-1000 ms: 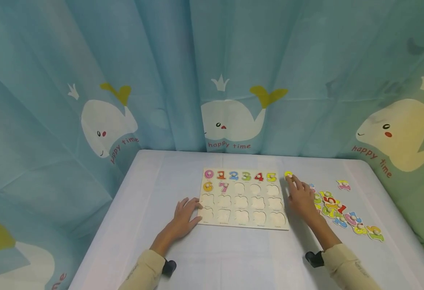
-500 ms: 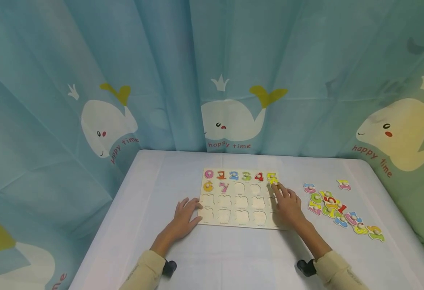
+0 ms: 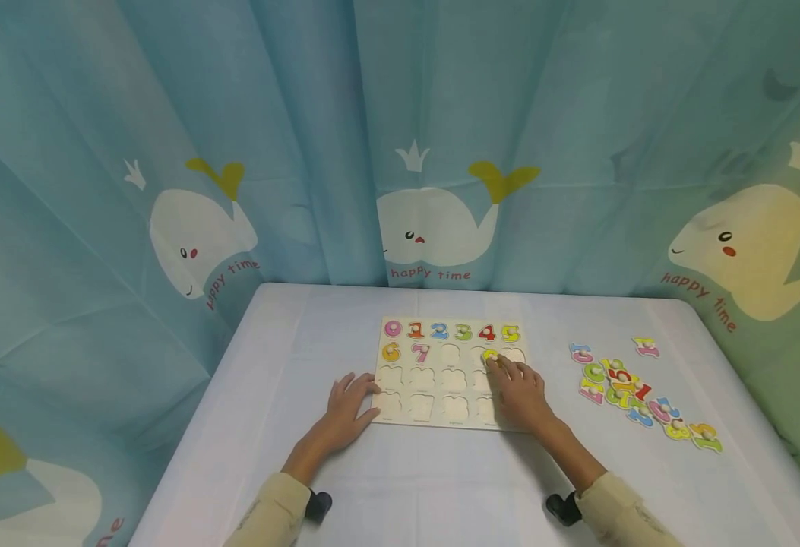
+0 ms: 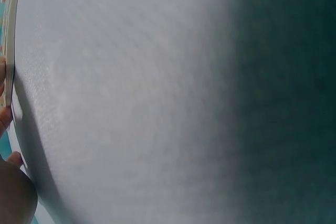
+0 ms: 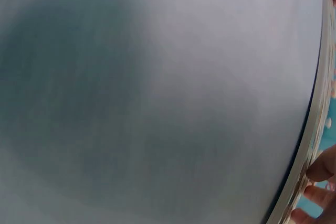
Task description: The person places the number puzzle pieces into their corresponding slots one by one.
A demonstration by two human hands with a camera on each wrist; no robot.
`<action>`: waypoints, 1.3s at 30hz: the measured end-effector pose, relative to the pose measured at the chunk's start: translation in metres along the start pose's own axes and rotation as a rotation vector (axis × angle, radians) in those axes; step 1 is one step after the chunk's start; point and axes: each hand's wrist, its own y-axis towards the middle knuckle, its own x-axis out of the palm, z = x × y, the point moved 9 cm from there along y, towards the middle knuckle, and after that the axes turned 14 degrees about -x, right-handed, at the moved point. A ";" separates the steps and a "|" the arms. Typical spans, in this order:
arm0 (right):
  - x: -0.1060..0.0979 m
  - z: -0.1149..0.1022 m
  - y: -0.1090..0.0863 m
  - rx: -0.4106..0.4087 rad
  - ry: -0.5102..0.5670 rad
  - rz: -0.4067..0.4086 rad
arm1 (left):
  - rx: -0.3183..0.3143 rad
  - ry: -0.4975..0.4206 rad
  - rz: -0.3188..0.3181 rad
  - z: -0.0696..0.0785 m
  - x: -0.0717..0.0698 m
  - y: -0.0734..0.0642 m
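Observation:
A wooden number puzzle board (image 3: 434,419) lies on the white table. Knobbed pieces 0 to 5 fill its top row, and the orange 6 (image 3: 390,352) and pink 7 (image 3: 421,353) sit in the second. Over the right part of that second row, my right hand (image 3: 524,395) pinches a yellow number piece (image 3: 490,355); its figure is partly covered by the fingers. My left hand (image 3: 346,410) rests at the board's left edge, fingers spread and touching it. In the left wrist view, fingertips (image 4: 4,119) show against the board's side; the right wrist view catches fingers (image 5: 317,195) above the board.
A loose pile of colourful number pieces (image 3: 621,391) lies right of the board, some overlapping. One pink and yellow piece (image 3: 646,347) lies apart behind them. A blue curtain (image 3: 304,152) with whales hangs along the table's back edge.
My right hand has carried the yellow number piece leftward from beside the board's top right corner to over the second row. My left hand has stayed at the board's left edge.

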 end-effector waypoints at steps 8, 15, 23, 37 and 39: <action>0.009 -0.017 0.012 -0.012 -0.049 -0.037 | -0.025 0.006 -0.013 0.000 0.000 -0.001; 0.018 -0.034 0.028 -0.073 -0.079 -0.020 | -0.027 0.012 -0.008 0.001 0.000 -0.001; 0.016 -0.052 0.043 -0.154 -0.105 0.040 | -0.031 0.015 -0.009 0.001 -0.001 -0.001; 0.029 -0.054 0.060 -0.191 -0.171 -0.025 | -0.041 0.024 -0.012 0.002 -0.003 -0.002; 0.030 -0.053 0.060 -0.186 -0.171 -0.024 | -0.043 0.019 -0.014 0.003 -0.002 -0.002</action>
